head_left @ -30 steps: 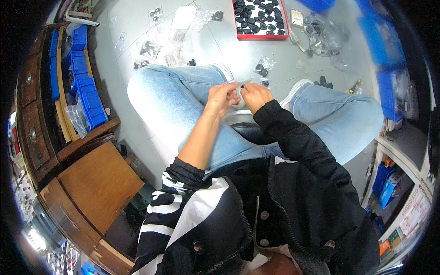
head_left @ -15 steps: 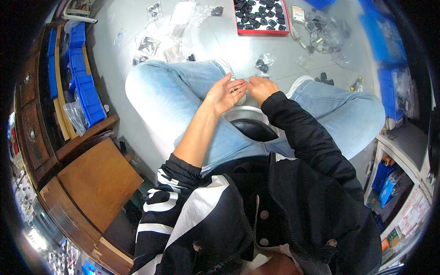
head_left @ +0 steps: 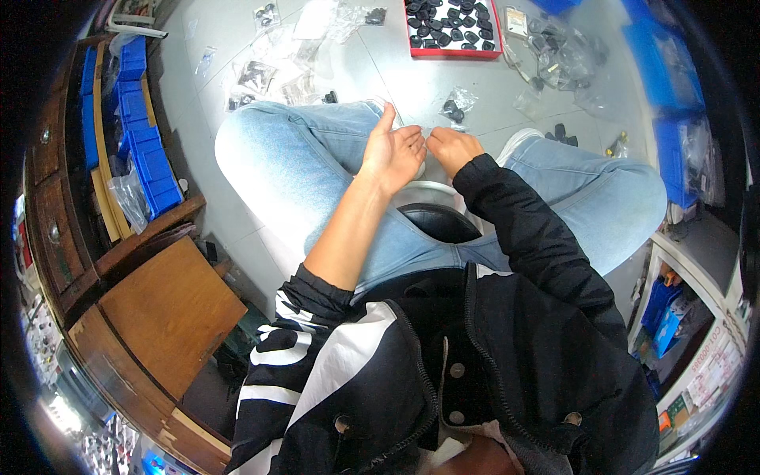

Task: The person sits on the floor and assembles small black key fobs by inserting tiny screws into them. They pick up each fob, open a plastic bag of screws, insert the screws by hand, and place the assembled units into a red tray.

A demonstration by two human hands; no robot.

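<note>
Denim legs [head_left: 293, 170] frame the half-open left hand [head_left: 389, 158] and bunched right hand [head_left: 453, 150], whose grip I cannot tell; on grey tiles [head_left: 404, 85] a bag of black parts [head_left: 454, 111] lies at one o'clock, blue bins [head_left: 149, 162] farther at ten and two.

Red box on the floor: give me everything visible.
The red box looks like card: shallow, open-topped, red walls, white inside. It sits flat on the grey tiled floor, its far end cut off by the picture's top edge. Many small black pieces lie loose inside. The left hand and right hand are apart from it.
</note>
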